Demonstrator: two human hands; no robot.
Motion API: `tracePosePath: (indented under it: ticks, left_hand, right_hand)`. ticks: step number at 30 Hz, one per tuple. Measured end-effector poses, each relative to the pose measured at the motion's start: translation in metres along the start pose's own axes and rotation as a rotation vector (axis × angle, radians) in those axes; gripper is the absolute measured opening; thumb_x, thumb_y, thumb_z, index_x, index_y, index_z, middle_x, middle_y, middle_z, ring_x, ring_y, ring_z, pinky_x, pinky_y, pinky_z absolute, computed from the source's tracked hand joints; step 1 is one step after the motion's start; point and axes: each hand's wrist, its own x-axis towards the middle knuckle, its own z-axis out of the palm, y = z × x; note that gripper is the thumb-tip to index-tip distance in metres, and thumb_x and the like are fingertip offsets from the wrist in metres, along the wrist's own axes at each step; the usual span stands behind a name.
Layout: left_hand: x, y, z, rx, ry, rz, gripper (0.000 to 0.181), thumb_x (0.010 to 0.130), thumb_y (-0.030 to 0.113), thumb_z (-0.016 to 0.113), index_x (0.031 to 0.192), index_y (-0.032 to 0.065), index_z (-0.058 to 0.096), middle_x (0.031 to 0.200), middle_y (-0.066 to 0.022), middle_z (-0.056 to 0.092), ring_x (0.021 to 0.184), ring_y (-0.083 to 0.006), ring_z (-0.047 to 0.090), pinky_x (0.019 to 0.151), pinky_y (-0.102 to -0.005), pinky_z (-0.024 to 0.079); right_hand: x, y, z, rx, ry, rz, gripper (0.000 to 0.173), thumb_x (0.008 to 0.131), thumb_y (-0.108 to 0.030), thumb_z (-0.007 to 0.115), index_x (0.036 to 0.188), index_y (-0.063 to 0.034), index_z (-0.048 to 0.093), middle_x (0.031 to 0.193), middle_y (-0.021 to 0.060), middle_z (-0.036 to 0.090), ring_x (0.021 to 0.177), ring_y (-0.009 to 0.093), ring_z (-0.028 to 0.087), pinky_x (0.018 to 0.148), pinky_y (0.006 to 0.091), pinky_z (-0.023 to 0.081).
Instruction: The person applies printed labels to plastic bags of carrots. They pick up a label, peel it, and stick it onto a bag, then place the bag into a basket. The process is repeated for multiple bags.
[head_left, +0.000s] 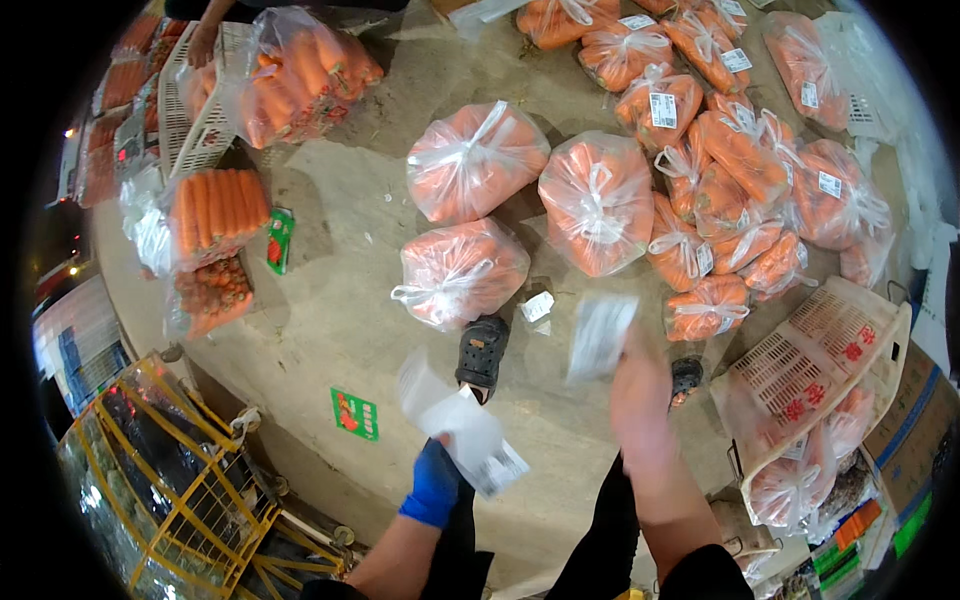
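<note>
My left hand (433, 480), in a blue glove, holds a curling strip of white labels (461, 427) with print on it, low in the middle of the view. Off to the right, my right hand (645, 360) is bare and motion-blurred, with a white printed label (602, 337) at its fingers. Beyond the hands, large tied clear bags of carrots lie on the floor: one (465, 271) just past my dark clog, one (478, 161) behind it, and another (596, 202) to the right. A small crumpled white label (537, 306) lies on the floor between the hands and these bags.
Several smaller labelled carrot bags (742, 165) are heaped at the right, above a tilted white plastic crate (817, 360). A yellow metal cage cart (180, 502) stands lower left. Upper left, another person's hand (202, 45) touches a white crate (191, 112). A green card (355, 414) lies on the floor.
</note>
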Motion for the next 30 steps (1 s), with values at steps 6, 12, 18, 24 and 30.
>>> tracePosePath:
  ticks: [6, 12, 18, 24, 30]
  left_hand:
    - [-0.006, -0.047, 0.006, 0.469, 0.155, -0.326, 0.037, 0.081, 0.023, 0.050, 0.105, -0.0061, 0.050, 0.097, -0.0119, 0.056, 0.087, -0.0207, 0.054, 0.082, -0.0300, 0.041]
    - [-0.006, -0.045, -0.006, 0.645, 0.141, -0.402, 0.038, 0.082, 0.025, 0.050, 0.100, -0.0089, 0.052, 0.091, -0.0111, 0.058, 0.083, -0.0174, 0.053, 0.076, -0.0266, 0.041]
    - [-0.014, -0.049, 0.006, 0.702, 0.177, -0.399, 0.043, 0.082, 0.033, 0.052, 0.096, -0.0070, 0.056, 0.083, -0.0091, 0.058, 0.075, -0.0133, 0.050, 0.070, -0.0236, 0.038]
    - [-0.009, -0.050, 0.011, 0.639, 0.202, -0.344, 0.037, 0.081, 0.031, 0.053, 0.091, -0.0051, 0.058, 0.079, -0.0066, 0.057, 0.072, -0.0111, 0.048, 0.067, -0.0226, 0.038]
    - [-0.009, -0.040, 0.028, 0.688, 0.086, 0.184, 0.027, 0.083, 0.022, 0.053, 0.093, -0.0032, 0.057, 0.083, -0.0031, 0.056, 0.078, -0.0075, 0.047, 0.071, -0.0225, 0.039]
  right_hand:
    - [0.151, 0.115, -0.011, 0.407, 0.443, 0.190, 0.035, 0.084, -0.018, 0.046, 0.114, -0.0008, 0.044, 0.106, 0.0047, 0.051, 0.101, 0.013, 0.043, 0.084, 0.0245, 0.033]
    - [0.172, 0.174, 0.004, -0.351, 0.821, 0.042, 0.056, 0.078, -0.022, 0.054, 0.123, 0.0007, 0.031, 0.119, 0.0154, 0.041, 0.109, 0.025, 0.040, 0.089, 0.0316, 0.033]
    - [0.165, 0.151, 0.017, -1.159, 0.305, -0.305, 0.067, 0.074, -0.018, 0.055, 0.128, 0.0010, 0.020, 0.128, 0.0263, 0.023, 0.115, 0.037, 0.030, 0.096, 0.0394, 0.026]
    - [0.141, 0.168, 0.041, -1.070, 0.175, -0.031, 0.072, 0.074, -0.013, 0.052, 0.130, 0.0014, 0.009, 0.132, 0.0287, 0.013, 0.120, 0.036, 0.025, 0.098, 0.0361, 0.025]
    - [0.098, 0.124, 0.033, -0.605, -0.426, 0.353, 0.060, 0.075, -0.015, 0.053, 0.128, -0.0047, 0.026, 0.131, 0.0219, 0.023, 0.106, 0.036, 0.044, 0.088, 0.0336, 0.036]
